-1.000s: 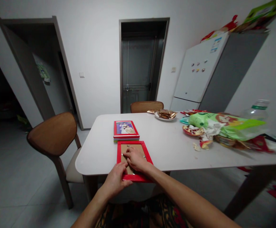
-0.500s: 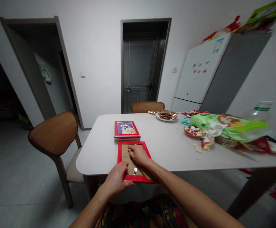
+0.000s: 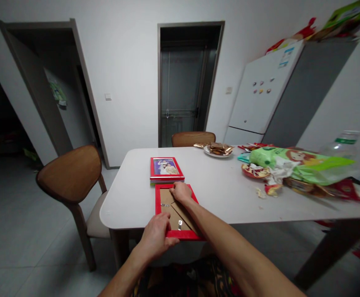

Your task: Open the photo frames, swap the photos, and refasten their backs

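Observation:
A red photo frame (image 3: 180,234) lies back side up at the table's front edge, its brown backing board (image 3: 166,198) showing with small metal hardware and a slanting support flap. My left hand (image 3: 158,233) grips the frame's lower left corner, thumb at the near edge and fingers over the backing. My right hand (image 3: 181,192) is at the frame's far edge, fingers curled down on the top of the backing; its forearm covers part of the right side. Just beyond lies a stack of red frames (image 3: 166,166), picture side up.
On the white table (image 3: 217,198) stand a plate of wrapped snacks (image 3: 219,150), an opened pomegranate (image 3: 254,171), a green bag (image 3: 304,163) and a clear bottle (image 3: 342,144). Wooden chairs are at the left (image 3: 71,173) and far side (image 3: 193,139).
My right hand has moved slightly up and right to the far edge of the frame. The frame and my left hand appear shifted slightly right.

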